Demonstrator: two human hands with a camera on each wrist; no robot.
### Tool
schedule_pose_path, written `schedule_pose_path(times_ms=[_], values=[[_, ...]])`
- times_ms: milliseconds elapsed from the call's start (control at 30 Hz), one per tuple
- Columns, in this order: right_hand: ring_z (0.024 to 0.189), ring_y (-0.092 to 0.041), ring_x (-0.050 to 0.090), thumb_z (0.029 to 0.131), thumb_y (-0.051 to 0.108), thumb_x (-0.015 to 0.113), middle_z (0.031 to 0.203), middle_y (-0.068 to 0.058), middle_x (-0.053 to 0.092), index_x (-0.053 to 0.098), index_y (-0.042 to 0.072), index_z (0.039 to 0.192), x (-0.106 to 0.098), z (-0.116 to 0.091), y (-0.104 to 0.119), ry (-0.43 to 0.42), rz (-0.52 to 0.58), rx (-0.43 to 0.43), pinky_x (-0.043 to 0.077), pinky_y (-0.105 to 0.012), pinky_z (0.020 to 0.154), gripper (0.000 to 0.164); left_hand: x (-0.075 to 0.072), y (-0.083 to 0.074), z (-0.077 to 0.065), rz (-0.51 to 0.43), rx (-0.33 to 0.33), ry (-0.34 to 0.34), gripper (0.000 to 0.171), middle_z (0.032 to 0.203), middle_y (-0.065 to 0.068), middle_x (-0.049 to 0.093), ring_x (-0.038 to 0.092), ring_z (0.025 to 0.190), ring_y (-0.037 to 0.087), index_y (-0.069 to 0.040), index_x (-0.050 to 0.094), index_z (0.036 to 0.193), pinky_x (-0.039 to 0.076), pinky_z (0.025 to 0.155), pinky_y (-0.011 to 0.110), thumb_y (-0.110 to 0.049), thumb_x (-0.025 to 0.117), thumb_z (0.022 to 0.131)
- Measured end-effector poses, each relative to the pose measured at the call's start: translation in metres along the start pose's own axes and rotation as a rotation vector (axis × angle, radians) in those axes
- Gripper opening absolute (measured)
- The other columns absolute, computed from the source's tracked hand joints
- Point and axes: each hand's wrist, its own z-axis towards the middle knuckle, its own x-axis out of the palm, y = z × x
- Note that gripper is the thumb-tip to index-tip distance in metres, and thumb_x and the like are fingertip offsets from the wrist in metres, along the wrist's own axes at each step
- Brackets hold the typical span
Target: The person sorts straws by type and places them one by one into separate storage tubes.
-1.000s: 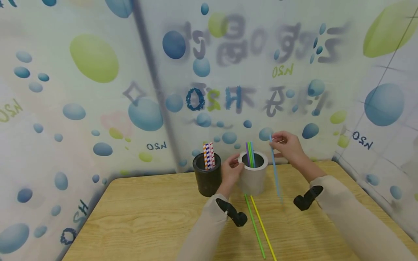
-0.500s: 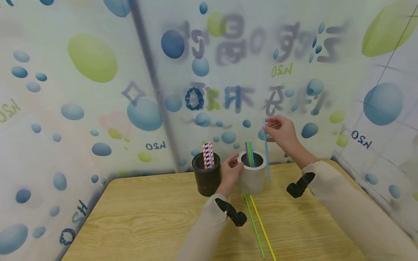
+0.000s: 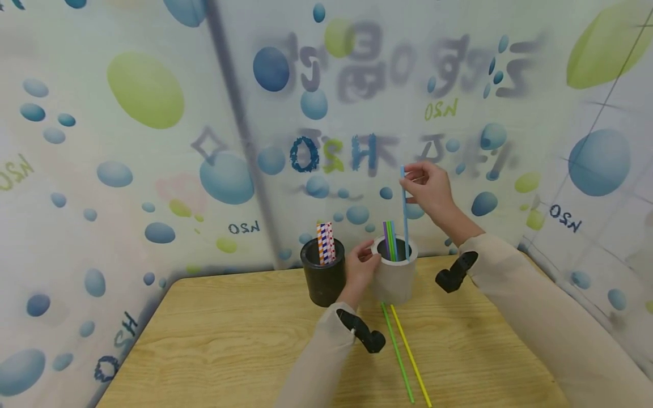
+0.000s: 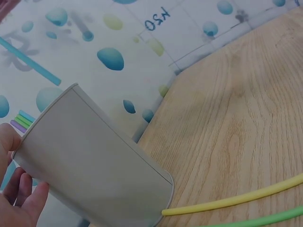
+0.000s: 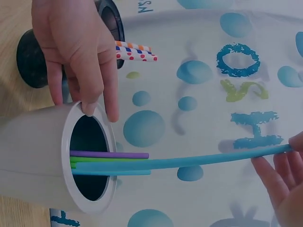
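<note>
My left hand [image 3: 361,266] grips the rim of a white cup [image 3: 395,286], with the thumb at the mouth and fingers outside. Between thumb and fingertips my right hand [image 3: 431,190] pinches a light blue straw [image 3: 405,215] near its top. That straw hangs nearly upright over the cup's mouth; in the left wrist view its lower end shows just above the rim. Purple, green and blue straws [image 5: 135,155] stand inside the white cup. A yellow straw [image 4: 236,197] and a green straw [image 3: 398,351] lie on the table in front of it.
Left of my left hand stands a black cup [image 3: 323,286] holding several patterned straws [image 3: 326,243]. The wooden table [image 3: 229,334] reaches back to a printed curtain [image 3: 285,215]. A curtain also hangs along the right side.
My right hand has moved up and to the left, carrying the light blue straw from beside the white cup to over its mouth. The left hand stays at the rim.
</note>
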Motion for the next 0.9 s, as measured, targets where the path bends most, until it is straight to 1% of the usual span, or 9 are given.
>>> schedule_pose_path(times_ms=[167,267,400,533,633,667,767,867,900], values=[[0.072,-0.013,0.056,0.085,0.006,0.062,0.085,-0.006,0.054,0.056,-0.003,0.110,0.005,0.003,-0.003,-0.037,-0.004,-0.003,0.052,-0.024,0.054,0.027,-0.001,0.001,0.000,-0.005,0.029,0.001,0.036,0.096,0.010,0.059,0.056,0.087,0.018,-0.003,0.063,0.114,0.049,0.078,0.030,-0.003,0.064,0.078],[0.071,-0.013,0.055,0.085,0.006,0.061,0.086,-0.007,0.054,0.056,-0.003,0.110,0.007,0.003,-0.008,-0.043,-0.025,0.000,0.053,-0.025,0.055,0.027,-0.001,0.002,0.000,-0.010,0.046,0.002,0.036,0.095,0.011,0.059,0.056,0.086,0.018,-0.002,0.063,0.113,0.049,0.078,0.030,-0.002,0.064,0.077],[0.073,-0.011,0.055,0.087,0.008,0.060,0.090,-0.009,0.054,0.054,-0.002,0.112,0.007,0.001,-0.018,-0.022,-0.058,0.036,0.054,-0.029,0.060,0.028,-0.001,0.001,-0.001,-0.006,0.043,0.000,0.036,0.094,0.011,0.058,0.055,0.085,0.017,-0.002,0.063,0.114,0.049,0.077,0.029,-0.002,0.064,0.078],[0.074,-0.012,0.053,0.087,0.008,0.059,0.093,-0.012,0.054,0.053,-0.004,0.112,0.007,-0.003,-0.030,0.007,-0.076,0.073,0.054,-0.036,0.064,0.028,-0.001,0.001,0.000,-0.013,0.028,0.009,0.035,0.096,0.011,0.059,0.056,0.088,0.020,-0.003,0.063,0.114,0.049,0.080,0.031,-0.003,0.064,0.079],[0.076,-0.014,0.053,0.087,0.006,0.059,0.095,-0.014,0.053,0.054,-0.004,0.112,0.008,-0.006,-0.039,0.025,-0.079,0.100,0.054,-0.039,0.065,0.027,-0.002,0.005,0.002,-0.026,0.046,0.023,0.035,0.096,0.011,0.058,0.056,0.089,0.021,-0.005,0.063,0.113,0.049,0.080,0.033,-0.004,0.064,0.079],[0.077,-0.015,0.052,0.087,0.006,0.058,0.095,-0.015,0.053,0.054,-0.004,0.112,0.008,-0.007,-0.042,0.031,-0.081,0.112,0.054,-0.038,0.065,0.027,-0.002,0.009,0.005,-0.036,0.082,0.029,0.034,0.094,0.009,0.058,0.056,0.087,0.019,-0.007,0.064,0.112,0.049,0.077,0.031,-0.006,0.065,0.078],[0.080,-0.018,0.052,0.088,0.005,0.058,0.097,-0.016,0.053,0.053,-0.004,0.113,0.011,-0.011,-0.052,0.045,-0.077,0.154,0.054,-0.037,0.065,0.028,-0.003,0.011,0.006,-0.037,0.110,0.037,0.033,0.092,0.008,0.058,0.057,0.085,0.018,-0.008,0.065,0.111,0.050,0.075,0.029,-0.007,0.066,0.078],[0.082,-0.020,0.053,0.088,0.005,0.057,0.098,-0.016,0.052,0.052,-0.005,0.114,0.013,-0.015,-0.059,0.059,-0.073,0.184,0.054,-0.036,0.065,0.028,-0.003,0.008,0.004,-0.040,0.094,0.034,0.035,0.094,0.009,0.059,0.057,0.087,0.019,-0.007,0.064,0.113,0.050,0.077,0.030,-0.007,0.066,0.078],[0.082,-0.020,0.053,0.088,0.005,0.057,0.097,-0.017,0.052,0.053,-0.005,0.113,0.014,-0.016,-0.062,0.064,-0.077,0.189,0.054,-0.035,0.065,0.028,-0.002,0.004,0.002,-0.031,0.057,0.029,0.036,0.097,0.012,0.059,0.057,0.090,0.021,-0.005,0.063,0.114,0.049,0.080,0.033,-0.005,0.065,0.079]])
